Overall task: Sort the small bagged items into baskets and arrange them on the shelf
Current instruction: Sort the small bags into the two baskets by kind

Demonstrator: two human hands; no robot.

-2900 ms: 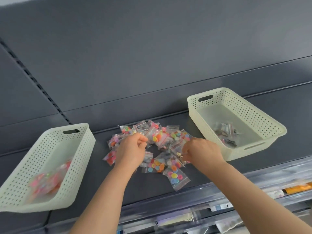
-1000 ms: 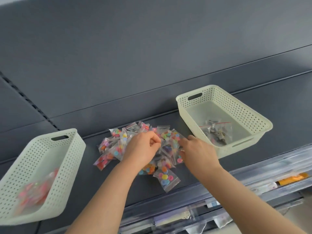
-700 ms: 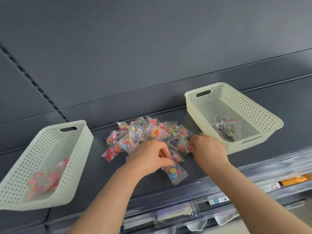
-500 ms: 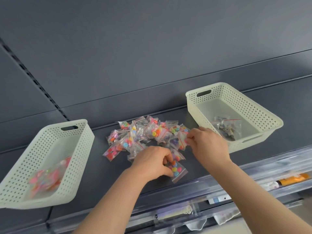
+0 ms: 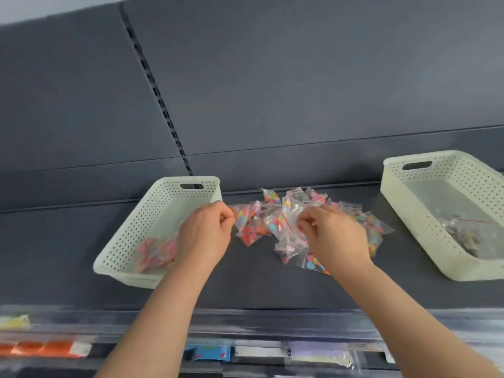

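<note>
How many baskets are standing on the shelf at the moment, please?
2. The left basket stands by the left hand, holding colourful bags; the right basket stands far right, partly cut by the frame edge, holding darker items. None seems hidden.

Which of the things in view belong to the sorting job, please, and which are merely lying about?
Job: pile of small clear zip bags of coloured discs; left pale perforated plastic basket; right pale perforated plastic basket; dark grey shelf; left hand; right hand.
Lying about: orange packets and blue packet on the lower tier.
</note>
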